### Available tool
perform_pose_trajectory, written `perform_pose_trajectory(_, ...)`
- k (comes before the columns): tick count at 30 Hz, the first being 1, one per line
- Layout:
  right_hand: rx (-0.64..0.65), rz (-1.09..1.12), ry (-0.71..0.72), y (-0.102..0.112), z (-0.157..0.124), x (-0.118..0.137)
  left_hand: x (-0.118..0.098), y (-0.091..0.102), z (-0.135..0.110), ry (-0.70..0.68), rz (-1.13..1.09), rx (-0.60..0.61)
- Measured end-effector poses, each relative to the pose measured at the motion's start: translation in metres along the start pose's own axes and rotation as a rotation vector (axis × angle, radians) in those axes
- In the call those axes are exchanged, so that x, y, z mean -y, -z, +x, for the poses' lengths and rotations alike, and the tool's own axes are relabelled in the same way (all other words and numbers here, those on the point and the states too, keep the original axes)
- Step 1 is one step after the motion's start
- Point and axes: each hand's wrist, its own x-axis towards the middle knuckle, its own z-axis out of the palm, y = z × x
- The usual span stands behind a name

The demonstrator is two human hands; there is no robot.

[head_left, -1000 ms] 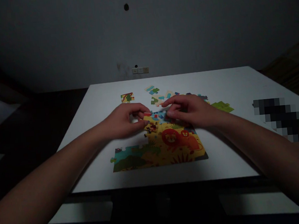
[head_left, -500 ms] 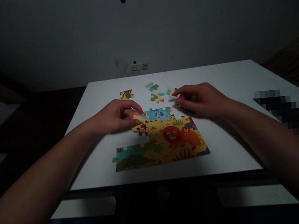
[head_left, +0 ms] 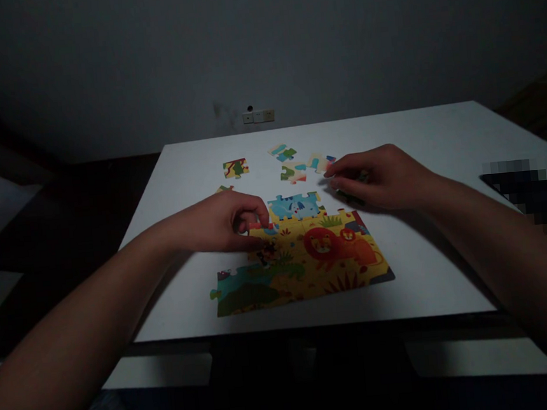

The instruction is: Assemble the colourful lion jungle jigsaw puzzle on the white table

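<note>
A partly joined jigsaw puzzle with a lion picture lies near the front of a white table. My left hand rests at the puzzle's upper left corner, fingers curled and pinching at a piece with a red edge there. My right hand hovers just beyond the puzzle's upper right, fingers closed over a dark green piece. Loose pieces lie farther back: a yellow-green one, a blue-green one and a pale mixed one. A blue piece sits joined at the puzzle's top.
A blurred-out dark object lies at the table's right edge. A wall outlet strip sits behind the table. The room is dim, with dark floor at the left and the table's front edge close to me.
My right hand left the puzzle's top and moved back and right to the loose pieces, closing on one. My left hand stayed at the upper left corner. The view shifted slightly.
</note>
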Motion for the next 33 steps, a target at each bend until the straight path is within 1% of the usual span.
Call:
perform_pose_trajectory(7, -0.004, 0.009, -0.027, 0.0, 0.0, 0.005, -0.005, 0.002, 0.001, 0.022, 0.112, 0.013)
perform_pose_trajectory(10, -0.003, -0.011, -0.026, 0.001, 0.0, 0.006, -0.006, 0.002, 0.0, 0.003, 0.097, 0.017)
perform_pose_trajectory(15, -0.01, -0.036, -0.003, 0.001, 0.0, 0.004, -0.005, 0.001, -0.001, 0.012, 0.044, 0.064)
perform_pose_trajectory(23, 0.01, -0.002, -0.019, 0.002, -0.001, 0.003, -0.01, 0.001, -0.003, 0.057, 0.096, 0.059)
perform_pose_trajectory(29, 0.042, 0.046, -0.042, 0.002, -0.002, 0.0, -0.014, -0.001, -0.004, 0.066, 0.071, 0.073)
perform_pose_trajectory(31, 0.039, 0.042, -0.041, 0.002, -0.002, 0.001, -0.015, 0.0, -0.003, 0.066, 0.109, 0.08)
perform_pose_trajectory(33, 0.042, 0.029, -0.026, 0.004, -0.003, 0.005, -0.016, 0.0, -0.002, 0.059, 0.194, 0.076)
